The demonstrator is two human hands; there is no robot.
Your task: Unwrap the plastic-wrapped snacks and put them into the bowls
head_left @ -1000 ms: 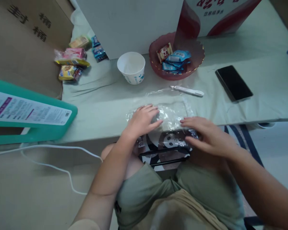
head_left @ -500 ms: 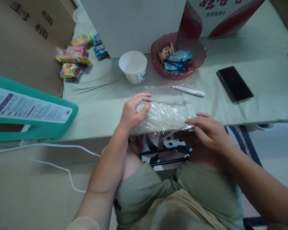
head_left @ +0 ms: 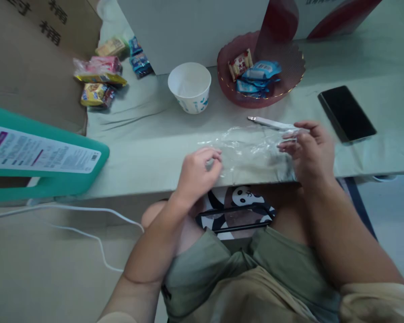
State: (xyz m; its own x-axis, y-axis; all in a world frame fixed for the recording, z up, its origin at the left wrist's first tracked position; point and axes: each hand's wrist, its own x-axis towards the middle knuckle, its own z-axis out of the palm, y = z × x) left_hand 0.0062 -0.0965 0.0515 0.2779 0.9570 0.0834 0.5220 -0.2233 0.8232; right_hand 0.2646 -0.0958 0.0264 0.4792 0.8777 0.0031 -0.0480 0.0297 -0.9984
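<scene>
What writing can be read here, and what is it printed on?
"桶", black print on the brown cardboard box; its neighbour cut off.
On the teal panel, the white label: too small to read.
Blue marks on the white paper cup: blurred.
On the snack packets in the red scalloped dish: blurred.
On the clear plastic film between left hand and right hand: none.
</scene>
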